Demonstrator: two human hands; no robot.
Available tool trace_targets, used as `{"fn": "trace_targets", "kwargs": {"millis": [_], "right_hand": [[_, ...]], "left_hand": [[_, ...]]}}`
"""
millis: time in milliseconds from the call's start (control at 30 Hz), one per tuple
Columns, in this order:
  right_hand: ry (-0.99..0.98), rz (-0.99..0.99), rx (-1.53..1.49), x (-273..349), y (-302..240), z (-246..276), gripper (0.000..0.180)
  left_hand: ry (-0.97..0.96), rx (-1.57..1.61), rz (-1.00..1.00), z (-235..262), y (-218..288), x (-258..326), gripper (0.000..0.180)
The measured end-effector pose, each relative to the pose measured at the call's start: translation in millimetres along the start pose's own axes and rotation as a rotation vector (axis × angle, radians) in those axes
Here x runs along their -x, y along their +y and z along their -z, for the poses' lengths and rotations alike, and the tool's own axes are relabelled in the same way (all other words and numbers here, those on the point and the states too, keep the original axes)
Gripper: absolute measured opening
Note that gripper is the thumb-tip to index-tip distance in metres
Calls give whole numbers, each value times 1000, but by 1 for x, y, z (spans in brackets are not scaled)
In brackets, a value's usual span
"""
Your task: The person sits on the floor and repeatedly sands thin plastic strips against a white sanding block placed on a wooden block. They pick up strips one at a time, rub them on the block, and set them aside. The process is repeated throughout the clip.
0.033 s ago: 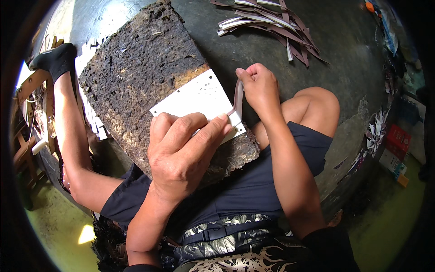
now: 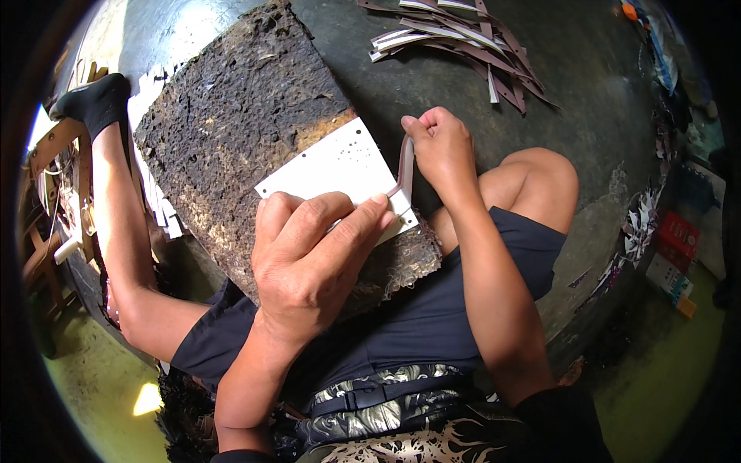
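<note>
The left hand [image 2: 305, 255] is positioned over the near right part of a white plate [image 2: 320, 166], fingers bent, thumb and forefinger tips close together at a brown-and-pale strip [image 2: 406, 166]. From where I stand, I cannot tell whether these tips pinch the strip or only press it down. The right hand [image 2: 444, 150] pinches the strip's free end between thumb and curled forefinger, beyond the plate's right edge. The strip runs from the plate, at the left fingertips, and rises bent to the right hand.

The plate is perforated with small dark holes and lies on the near right portion of a thick, rough, dark slab [image 2: 239, 100]. Beyond the slab, a loose pile of similar strips [image 2: 463, 46] rests on the dark floor [image 2: 575, 92]. A red packet [image 2: 678, 239] lies far right.
</note>
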State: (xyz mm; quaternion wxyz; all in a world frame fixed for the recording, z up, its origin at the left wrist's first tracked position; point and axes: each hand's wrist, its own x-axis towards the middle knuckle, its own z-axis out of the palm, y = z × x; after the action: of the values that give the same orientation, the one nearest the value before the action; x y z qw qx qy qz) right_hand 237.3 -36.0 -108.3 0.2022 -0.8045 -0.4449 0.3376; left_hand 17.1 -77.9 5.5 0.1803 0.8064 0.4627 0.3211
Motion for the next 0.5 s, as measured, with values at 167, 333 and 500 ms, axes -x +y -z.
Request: {"fn": "trace_targets", "kwargs": {"millis": [167, 333, 500], "right_hand": [[19, 25, 148, -8, -2, 0, 31], [83, 51, 226, -18, 4, -3, 31], [-181, -454, -639, -8, -12, 24, 47]], "left_hand": [[-1, 8, -1, 0, 0, 0, 32], [-6, 8, -10, -1, 1, 0, 31], [17, 18, -7, -1, 0, 2, 31]]}}
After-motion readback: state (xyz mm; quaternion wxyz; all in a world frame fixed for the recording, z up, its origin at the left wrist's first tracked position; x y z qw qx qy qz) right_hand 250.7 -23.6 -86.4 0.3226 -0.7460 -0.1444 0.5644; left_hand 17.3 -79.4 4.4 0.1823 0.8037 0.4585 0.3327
